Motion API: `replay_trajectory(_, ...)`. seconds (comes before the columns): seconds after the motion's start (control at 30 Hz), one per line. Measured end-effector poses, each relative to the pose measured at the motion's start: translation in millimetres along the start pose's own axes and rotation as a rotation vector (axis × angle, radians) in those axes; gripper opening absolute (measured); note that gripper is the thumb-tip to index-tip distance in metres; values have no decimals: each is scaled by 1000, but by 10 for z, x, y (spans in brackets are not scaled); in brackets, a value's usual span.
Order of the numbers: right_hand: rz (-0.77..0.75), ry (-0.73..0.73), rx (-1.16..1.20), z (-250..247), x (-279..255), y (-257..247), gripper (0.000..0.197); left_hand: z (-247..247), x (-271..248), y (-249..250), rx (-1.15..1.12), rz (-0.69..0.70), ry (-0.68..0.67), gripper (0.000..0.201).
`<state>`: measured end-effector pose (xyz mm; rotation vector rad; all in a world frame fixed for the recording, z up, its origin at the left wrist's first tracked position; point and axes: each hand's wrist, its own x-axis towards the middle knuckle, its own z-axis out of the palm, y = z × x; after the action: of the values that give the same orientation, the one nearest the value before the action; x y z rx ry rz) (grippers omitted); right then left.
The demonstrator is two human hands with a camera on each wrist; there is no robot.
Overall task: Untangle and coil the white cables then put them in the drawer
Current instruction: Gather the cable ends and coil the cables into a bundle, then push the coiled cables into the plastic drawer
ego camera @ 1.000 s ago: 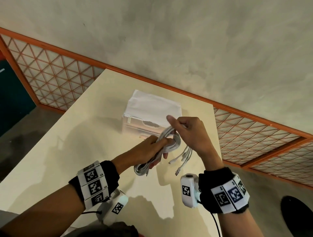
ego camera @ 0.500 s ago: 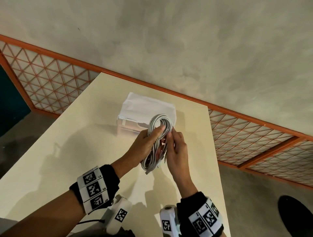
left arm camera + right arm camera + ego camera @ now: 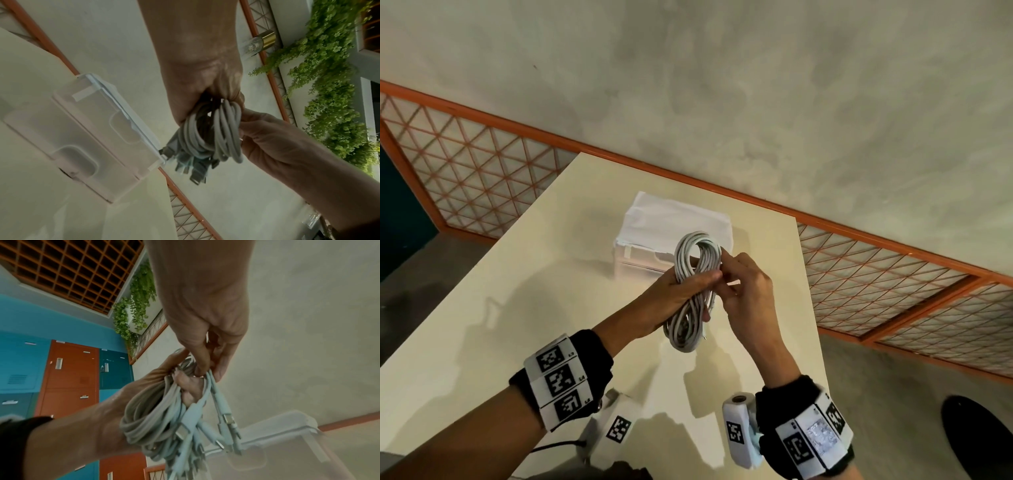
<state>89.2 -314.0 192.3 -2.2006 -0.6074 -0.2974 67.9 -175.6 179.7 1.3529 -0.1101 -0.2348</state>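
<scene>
A bundle of white cables [image 3: 697, 253] is wound into a long coil and held upright above the cream table. My left hand [image 3: 698, 284] grips the coil round its middle, thumb across the front. My right hand [image 3: 727, 274] pinches strands at the coil's right side. In the left wrist view the coil [image 3: 218, 129] hangs from my left hand [image 3: 205, 87], and the connector ends [image 3: 193, 167] dangle below. In the right wrist view my right fingers [image 3: 203, 368] pinch a cable beside the coil [image 3: 148, 418]. The white drawer unit [image 3: 654, 229] stands behind the coil, shut.
The cream table [image 3: 517, 308] ends close on the right, with grey floor beyond. An orange lattice railing [image 3: 876, 281] runs behind and beside it. A dark round object [image 3: 979, 445] lies on the floor at lower right.
The coil has swung from lying slanted to standing upright. My right hand came down from above it to its right side, and the loose connector ends are gathered against the bundle.
</scene>
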Motion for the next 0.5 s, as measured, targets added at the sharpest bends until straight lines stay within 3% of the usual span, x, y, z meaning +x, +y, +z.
replay_trajectory(0.1, -65, 40, -61, 22, 17, -26, 41, -46, 23, -14, -13, -18, -25, 18)
replay_trajectory(0.23, -92, 57, -108, 44, 21, -46, 44, -100, 58, -15, -43, -69, -66, 29)
replay_trajectory(0.43, 28, -25, -9, 40, -1, -25, 24, -117, 24, -6, -33, -115, -110, 20)
replay_trajectory(0.5, 85, -108, 33, 23, -16, 6, 27, -131, 15, -12, -2, -124, -118, 23)
